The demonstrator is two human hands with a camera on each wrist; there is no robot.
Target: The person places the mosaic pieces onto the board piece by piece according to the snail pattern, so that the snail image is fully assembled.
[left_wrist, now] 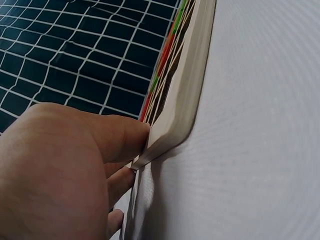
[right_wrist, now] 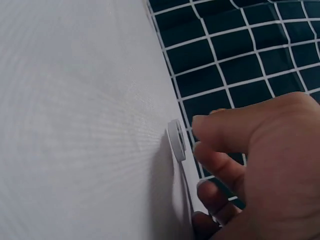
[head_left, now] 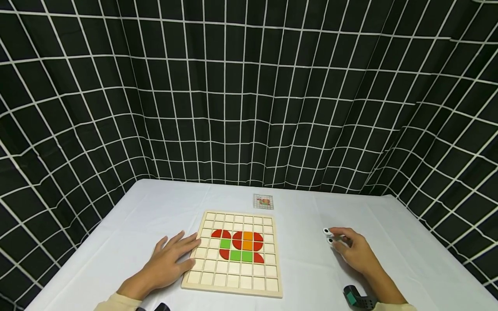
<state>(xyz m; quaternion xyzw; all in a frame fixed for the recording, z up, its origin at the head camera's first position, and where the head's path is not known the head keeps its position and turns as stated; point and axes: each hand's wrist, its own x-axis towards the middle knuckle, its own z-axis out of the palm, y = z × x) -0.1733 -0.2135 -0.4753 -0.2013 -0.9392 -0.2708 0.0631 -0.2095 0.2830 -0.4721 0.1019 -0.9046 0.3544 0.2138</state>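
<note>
On the left of the table lies a light wooden grid board with red, green and orange shaped tiles set in its middle squares. My left hand rests along the board's left edge, fingers spread. In the left wrist view its thumb touches the board's rim. To the right, my right hand is beside two white round pieces with black centres, an upper disc and a lower disc. In the right wrist view, one white disc lies on the table, slightly apart from the bent thumb and fingers.
A small picture card with a coloured pattern on a grid lies behind the board. White cloth covers the table. A black curtain with white grid lines surrounds the back and sides.
</note>
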